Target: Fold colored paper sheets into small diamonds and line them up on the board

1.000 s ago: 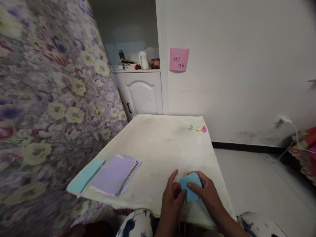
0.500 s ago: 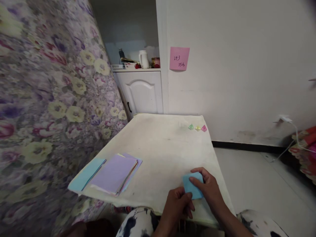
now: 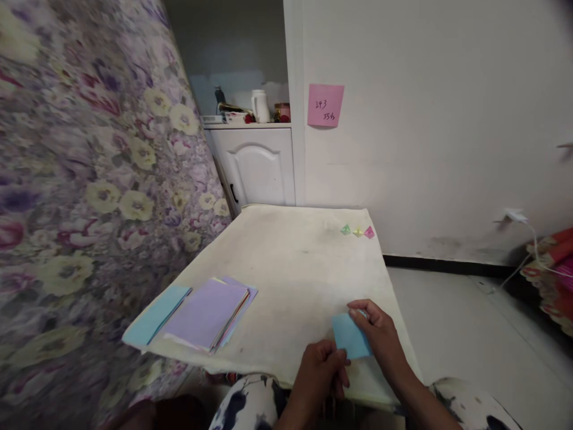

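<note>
A small light-blue square of paper (image 3: pixel 351 336) is held between both hands above the front right part of the table. My left hand (image 3: pixel 323 367) pinches its lower left corner between thumb and fingers. At its upper right edge, my right hand (image 3: pixel 380 334) grips the paper, thumb near the top corner. The fingers behind the sheet are partly hidden. Farther back lie three small folded paper pieces in a row: a green one (image 3: pixel 345 229), a yellow one (image 3: pixel 357 232) and a pink one (image 3: pixel 369 232).
The table (image 3: pixel 286 263) has a pale cloth. On its left lie a stack of paper with a purple sheet on top (image 3: pixel 208 313) and a blue paper stack (image 3: pixel 159 313). A flowered curtain (image 3: pixel 89 197) hangs at left; a pink note (image 3: pixel 325 105) is on the wall.
My right thumb has slid from the middle of the blue paper up toward its top right corner, so more of the sheet shows. My left hand has hardly moved.
</note>
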Tool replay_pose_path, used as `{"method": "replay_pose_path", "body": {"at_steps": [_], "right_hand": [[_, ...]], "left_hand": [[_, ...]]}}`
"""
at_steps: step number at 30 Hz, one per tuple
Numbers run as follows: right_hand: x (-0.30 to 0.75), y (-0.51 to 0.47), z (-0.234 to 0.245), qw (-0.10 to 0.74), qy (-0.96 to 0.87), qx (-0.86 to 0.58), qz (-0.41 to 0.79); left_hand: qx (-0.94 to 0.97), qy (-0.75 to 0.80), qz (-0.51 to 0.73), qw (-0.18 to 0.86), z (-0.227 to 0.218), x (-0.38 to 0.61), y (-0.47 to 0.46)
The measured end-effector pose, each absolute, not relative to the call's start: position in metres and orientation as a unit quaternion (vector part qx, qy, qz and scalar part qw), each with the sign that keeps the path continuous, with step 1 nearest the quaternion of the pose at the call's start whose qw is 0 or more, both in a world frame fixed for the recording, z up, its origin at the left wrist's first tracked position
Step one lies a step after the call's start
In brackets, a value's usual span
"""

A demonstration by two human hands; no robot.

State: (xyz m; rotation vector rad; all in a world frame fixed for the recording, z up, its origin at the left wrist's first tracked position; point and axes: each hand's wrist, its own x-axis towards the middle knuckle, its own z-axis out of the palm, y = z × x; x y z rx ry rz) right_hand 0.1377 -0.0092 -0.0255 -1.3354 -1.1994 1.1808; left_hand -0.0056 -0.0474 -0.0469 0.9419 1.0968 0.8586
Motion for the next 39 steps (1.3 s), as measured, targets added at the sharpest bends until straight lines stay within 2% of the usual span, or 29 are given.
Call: {"method": "replay_pose_path", "body": {"at_steps": [8, 25, 39], "right_hand": [[0.143, -0.007, -0.025, 0.498, -0.500, -0.547, 0.450], [0.135, -0.020, -0.016, 0.442, -0.607, -0.540, 0.379], [0.138, -0.024, -0.009, 0.441, -0.623, -0.493, 0.418]], "left_hand": [[0.345, 0.452, 0.417, 0.709, -0.039, -0.010, -0.047], [0.233, 0.421, 0.426, 0.766, -0.023, -0.010, -0.051], [0.186, 0.353, 0.399, 0.826, -0.024, -0.014, -0.051]]}}
